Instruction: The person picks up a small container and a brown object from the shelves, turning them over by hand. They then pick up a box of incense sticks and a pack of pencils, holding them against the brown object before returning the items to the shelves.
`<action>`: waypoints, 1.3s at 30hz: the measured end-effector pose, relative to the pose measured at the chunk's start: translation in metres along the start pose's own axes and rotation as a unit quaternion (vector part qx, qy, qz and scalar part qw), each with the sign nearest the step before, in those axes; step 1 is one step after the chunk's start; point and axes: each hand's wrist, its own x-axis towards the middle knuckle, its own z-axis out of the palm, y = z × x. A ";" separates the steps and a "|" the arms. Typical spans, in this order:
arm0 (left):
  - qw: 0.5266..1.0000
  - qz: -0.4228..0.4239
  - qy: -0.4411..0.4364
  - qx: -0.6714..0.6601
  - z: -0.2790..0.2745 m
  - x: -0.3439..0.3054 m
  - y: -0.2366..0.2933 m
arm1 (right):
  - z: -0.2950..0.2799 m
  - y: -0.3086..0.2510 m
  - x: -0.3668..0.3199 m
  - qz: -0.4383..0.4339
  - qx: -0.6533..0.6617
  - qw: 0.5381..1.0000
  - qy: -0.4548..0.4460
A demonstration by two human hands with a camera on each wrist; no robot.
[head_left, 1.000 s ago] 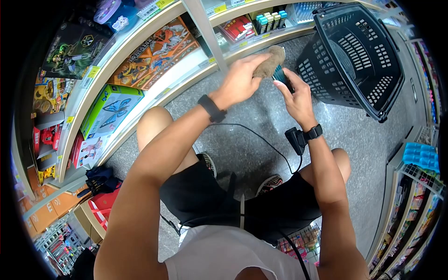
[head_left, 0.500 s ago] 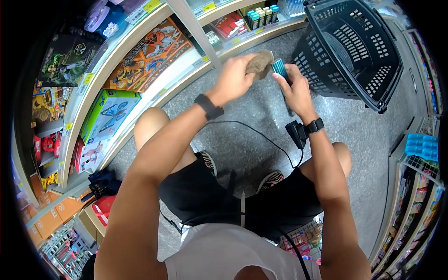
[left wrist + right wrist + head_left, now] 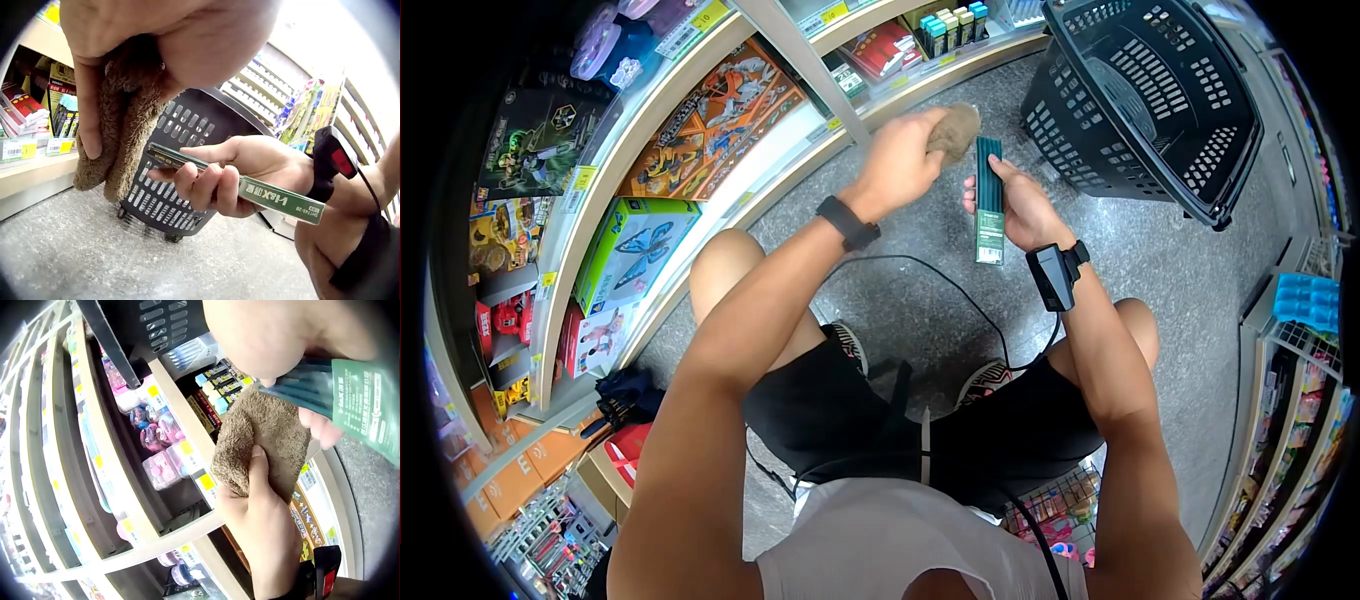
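A folded brown fluffy cloth (image 3: 953, 132) is gripped by my left hand (image 3: 888, 168), whose thumb presses on its pile in the right wrist view. My right hand (image 3: 1030, 208) holds a slim green pack of pencils (image 3: 990, 235) with its labelled end toward my body. Thumb on one side and fingers on the other pinch the pack (image 3: 284, 203) in the left wrist view. Dark green pencils show at the far end of the pack. Cloth and pack are side by side, the cloth's edge close to the pack's far end.
A black shopping basket (image 3: 1100, 120) stands on the grey floor (image 3: 910, 310) beyond my right hand. Shelves at the left hold an orange toy box (image 3: 715, 130) and a green butterfly box (image 3: 640, 250). A black cable (image 3: 970, 290) hangs between my arms.
The pack has turned from nearly edge-on to show its flat, labelled face, and its near end now points toward my body. My left hand keeps the cloth and has shifted slightly left.
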 end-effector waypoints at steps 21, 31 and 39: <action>0.955 0.170 -0.121 0.210 0.036 -0.051 0.038 | -0.002 -0.025 0.011 0.053 0.018 0.997 0.046; 0.946 0.192 -0.188 0.182 0.036 -0.083 0.053 | -0.028 -0.039 0.035 -0.078 0.028 0.994 0.065; 0.898 0.112 -0.398 0.151 0.026 -0.096 0.036 | -0.009 -0.037 0.037 -0.177 0.072 0.981 0.035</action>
